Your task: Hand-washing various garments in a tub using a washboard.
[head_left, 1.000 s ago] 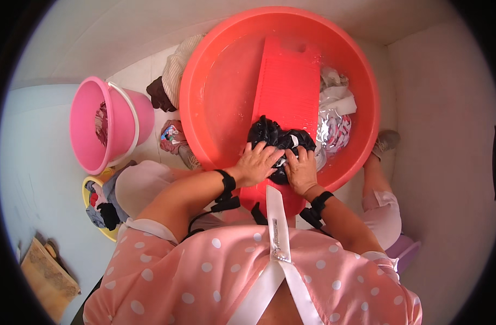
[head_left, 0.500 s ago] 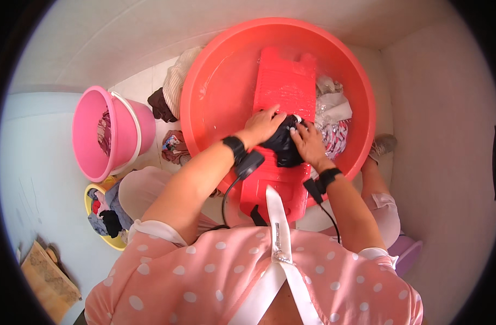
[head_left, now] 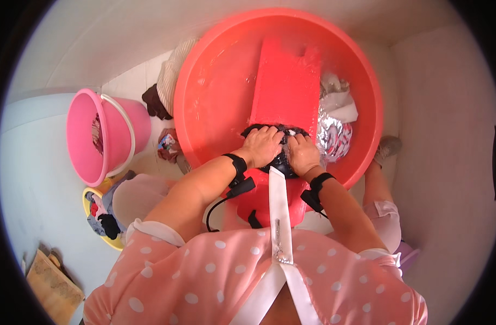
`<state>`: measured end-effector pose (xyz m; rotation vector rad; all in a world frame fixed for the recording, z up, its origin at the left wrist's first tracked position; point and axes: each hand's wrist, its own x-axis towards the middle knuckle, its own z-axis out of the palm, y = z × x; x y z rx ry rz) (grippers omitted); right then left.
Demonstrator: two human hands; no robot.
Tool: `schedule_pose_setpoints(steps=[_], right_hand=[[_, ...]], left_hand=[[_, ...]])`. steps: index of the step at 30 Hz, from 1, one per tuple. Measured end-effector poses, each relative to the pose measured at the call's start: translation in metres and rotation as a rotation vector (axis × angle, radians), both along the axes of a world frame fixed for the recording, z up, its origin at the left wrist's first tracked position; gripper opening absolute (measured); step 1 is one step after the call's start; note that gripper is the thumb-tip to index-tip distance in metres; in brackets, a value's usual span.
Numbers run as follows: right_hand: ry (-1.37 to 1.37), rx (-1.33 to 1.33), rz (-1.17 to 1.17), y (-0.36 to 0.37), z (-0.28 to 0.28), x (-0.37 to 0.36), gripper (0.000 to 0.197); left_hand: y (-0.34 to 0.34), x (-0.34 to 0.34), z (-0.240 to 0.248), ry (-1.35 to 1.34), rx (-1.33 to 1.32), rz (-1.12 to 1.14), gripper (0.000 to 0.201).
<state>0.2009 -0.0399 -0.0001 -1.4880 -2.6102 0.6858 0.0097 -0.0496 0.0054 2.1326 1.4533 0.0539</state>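
A wet black garment (head_left: 281, 164) lies bunched across a red washboard (head_left: 287, 81). My left hand (head_left: 263, 147) presses on its left part, fingers curled into the cloth. Close beside it, my right hand (head_left: 303, 155) grips the right part, knuckles bent. The washboard slants in a large red-orange basin (head_left: 207, 97), its near end over the rim toward me. Water and a whitish wet cloth (head_left: 339, 106) are in the basin, right of the board, with a red-and-white patterned cloth (head_left: 337, 142) below it.
At the left stands a pink bucket (head_left: 118, 130) with patterned cloth inside. A yellow tub (head_left: 113, 242) of clothes sits near my left knee. A striped cloth (head_left: 171, 76) and a dark cloth (head_left: 155, 102) lie beside the basin. A purple container (head_left: 408, 255) shows at right.
My hands have drawn closer together and nearer to me, down the board. The left hand, stretched over the cloth before, is now curled on it. The view has shifted slightly.
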Motion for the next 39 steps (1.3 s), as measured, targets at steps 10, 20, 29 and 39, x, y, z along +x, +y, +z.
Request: schedule_pose_setpoints(steps=[10, 20, 29, 39], right_hand=[[-0.055, -0.047, -0.081, -0.030, 0.045, -0.003, 0.050], [0.092, 0.023, 0.176, -0.062, 0.019, 0.006, 0.039], [0.021, -0.166, -0.037, -0.006, 0.012, -0.011, 0.020], [0.459, -0.392, -0.474, -0.010, 0.105, -0.042, 0.055]], left_hand=[[-0.035, -0.002, 0.014, -0.075, 0.116, 0.143, 0.056], [-0.087, -0.012, 0.002, -0.131, 0.282, 0.006, 0.049], [-0.007, -0.012, -0.006, -0.038, -0.037, 0.033, 0.036], [-0.044, -0.034, 0.092, -0.432, -0.344, 0.259, 0.112]])
